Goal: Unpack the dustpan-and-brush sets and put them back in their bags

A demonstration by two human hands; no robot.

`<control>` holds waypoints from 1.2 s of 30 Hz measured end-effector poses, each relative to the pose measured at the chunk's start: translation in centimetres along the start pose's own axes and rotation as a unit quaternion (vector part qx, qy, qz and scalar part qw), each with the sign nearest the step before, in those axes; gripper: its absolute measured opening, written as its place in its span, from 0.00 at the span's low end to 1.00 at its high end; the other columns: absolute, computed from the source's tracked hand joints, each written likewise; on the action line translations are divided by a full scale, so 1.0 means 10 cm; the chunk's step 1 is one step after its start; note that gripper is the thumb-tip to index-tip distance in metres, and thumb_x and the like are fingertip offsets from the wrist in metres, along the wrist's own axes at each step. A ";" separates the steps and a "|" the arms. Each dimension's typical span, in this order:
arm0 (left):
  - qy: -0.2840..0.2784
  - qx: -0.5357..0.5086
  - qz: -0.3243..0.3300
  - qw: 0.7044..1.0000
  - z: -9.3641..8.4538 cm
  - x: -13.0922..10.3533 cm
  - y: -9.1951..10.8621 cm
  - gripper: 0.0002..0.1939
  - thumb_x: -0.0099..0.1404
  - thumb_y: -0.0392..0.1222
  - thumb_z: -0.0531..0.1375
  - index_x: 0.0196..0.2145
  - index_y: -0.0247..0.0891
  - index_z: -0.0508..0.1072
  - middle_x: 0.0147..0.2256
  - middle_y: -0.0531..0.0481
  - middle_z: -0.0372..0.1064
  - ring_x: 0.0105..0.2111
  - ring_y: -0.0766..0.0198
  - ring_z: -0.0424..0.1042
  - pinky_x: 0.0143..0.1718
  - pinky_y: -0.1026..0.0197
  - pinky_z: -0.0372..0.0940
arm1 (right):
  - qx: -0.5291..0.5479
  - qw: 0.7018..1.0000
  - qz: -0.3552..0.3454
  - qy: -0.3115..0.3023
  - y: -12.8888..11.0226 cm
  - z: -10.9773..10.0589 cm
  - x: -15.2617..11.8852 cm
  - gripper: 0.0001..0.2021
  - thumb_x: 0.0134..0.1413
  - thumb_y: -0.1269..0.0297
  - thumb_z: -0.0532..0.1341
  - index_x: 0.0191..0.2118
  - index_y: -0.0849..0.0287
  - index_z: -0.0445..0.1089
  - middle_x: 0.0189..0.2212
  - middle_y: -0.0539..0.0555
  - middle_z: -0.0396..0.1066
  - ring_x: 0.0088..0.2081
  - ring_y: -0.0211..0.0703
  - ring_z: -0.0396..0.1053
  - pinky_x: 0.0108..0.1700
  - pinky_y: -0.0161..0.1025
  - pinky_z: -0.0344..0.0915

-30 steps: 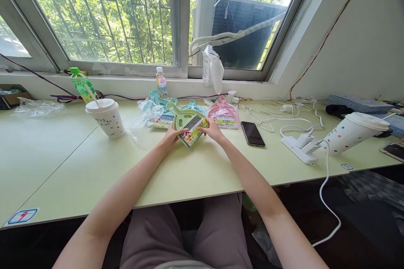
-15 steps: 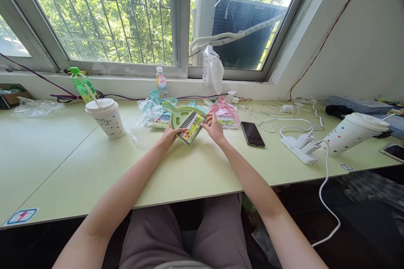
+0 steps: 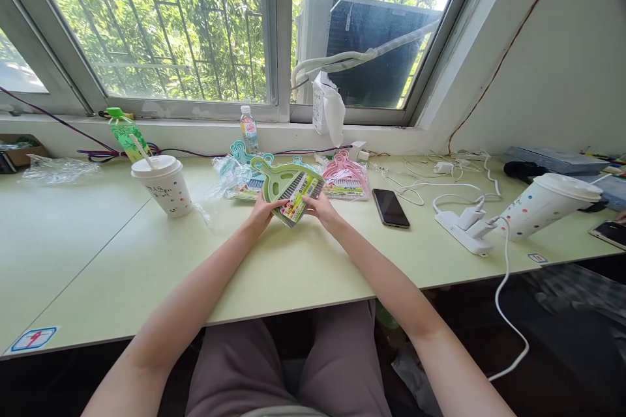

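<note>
A green mini dustpan and brush set (image 3: 278, 181) is tilted in front of me above the table, a printed label across its dark bristles. My left hand (image 3: 264, 212) grips its lower left side, thumb on the front. At the right edge, by the label, my right hand (image 3: 320, 205) holds the same set with closed fingers. Just behind lie a blue-green dustpan and brush set (image 3: 252, 186), partly hidden by the green one, and a pink dustpan and brush set (image 3: 345, 176). Clear plastic wrapping (image 3: 227, 176) lies crumpled by the blue-green one.
A lidded paper cup (image 3: 166, 189) stands left, a green-capped bottle (image 3: 124, 133) behind it. A phone (image 3: 391, 207) lies right of my hands. Farther right are a power strip (image 3: 460, 231) with white cables and a leaning paper cup (image 3: 545, 208). A small bottle (image 3: 249, 130) stands near the window.
My right hand has slid slightly down along the set's right edge and now grips it lower, uncovering its upper right corner. My left hand has stayed in place.
</note>
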State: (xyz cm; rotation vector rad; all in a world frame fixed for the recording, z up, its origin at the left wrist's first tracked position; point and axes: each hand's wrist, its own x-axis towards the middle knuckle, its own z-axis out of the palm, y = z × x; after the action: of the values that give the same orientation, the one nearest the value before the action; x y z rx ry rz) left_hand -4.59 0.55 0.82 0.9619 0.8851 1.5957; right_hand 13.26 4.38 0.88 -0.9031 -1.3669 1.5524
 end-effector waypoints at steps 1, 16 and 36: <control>0.001 0.003 -0.001 1.000 -0.01 0.01 0.00 0.45 0.38 0.32 0.74 0.56 0.40 0.66 0.42 0.44 0.75 0.45 0.50 0.75 0.50 0.48 0.69 | 0.015 1.000 0.002 -0.011 0.01 0.02 -0.01 0.22 0.53 0.56 0.65 0.50 0.53 0.59 0.45 0.56 0.73 0.42 0.47 0.75 0.39 0.45 0.77; 0.063 0.100 -0.009 0.993 -0.01 0.05 -0.02 0.34 0.57 0.57 0.64 0.58 0.44 0.61 0.47 0.44 0.72 0.36 0.58 0.76 0.36 0.56 0.72 | 0.103 0.992 0.010 0.069 -0.01 0.05 -0.01 0.12 0.52 0.75 0.64 0.41 0.58 0.65 0.34 0.52 0.78 0.35 0.45 0.78 0.42 0.47 0.78; 0.117 0.685 0.282 0.662 -0.46 0.16 0.18 0.23 0.61 0.25 0.47 0.42 0.42 0.77 0.43 0.44 0.78 0.44 0.53 0.74 0.54 0.47 0.59 | 0.154 0.978 -0.001 0.140 -0.07 -0.21 0.10 0.12 0.51 0.79 0.62 0.39 0.56 0.66 0.32 0.49 0.77 0.31 0.40 0.77 0.37 0.40 0.77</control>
State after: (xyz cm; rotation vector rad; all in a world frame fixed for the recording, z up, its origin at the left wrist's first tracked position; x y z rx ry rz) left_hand -9.71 1.37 0.80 2.2625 2.2718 1.3308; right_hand 14.89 6.08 1.31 -0.8858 -0.8997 1.5154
